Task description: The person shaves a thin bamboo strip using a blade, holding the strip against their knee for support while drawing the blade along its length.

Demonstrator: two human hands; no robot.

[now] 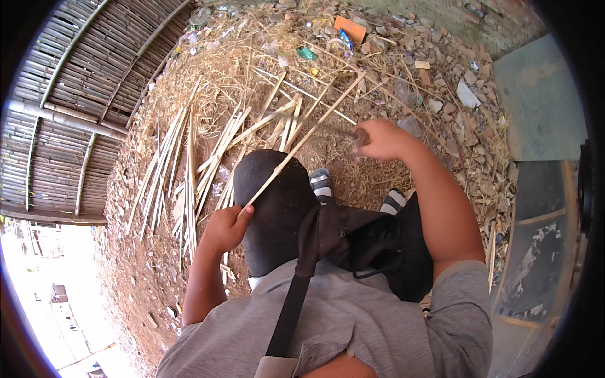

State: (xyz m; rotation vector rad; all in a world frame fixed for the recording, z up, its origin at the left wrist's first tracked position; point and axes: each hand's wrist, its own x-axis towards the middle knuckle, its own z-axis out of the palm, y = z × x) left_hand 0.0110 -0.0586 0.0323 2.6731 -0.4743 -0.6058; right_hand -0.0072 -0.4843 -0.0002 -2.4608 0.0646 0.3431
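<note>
My left hand (227,227) grips the near end of a long thin bamboo strip (302,140) that slants up and away to the right over my dark-trousered knee (277,195). My right hand (378,138) is closed around the handle of a knife, whose blade (315,123) lies across the strip near its middle. A dark pouch (353,239) on a strap hangs in front of my grey shirt. My striped sandalled feet (322,184) show below the strip.
Several split bamboo strips (189,164) lie spread on the dirt at left. Straw, stones and scraps of litter (353,31) cover the ground beyond. A bamboo slat wall (69,94) curves along the left, and metal panels (542,189) stand at right.
</note>
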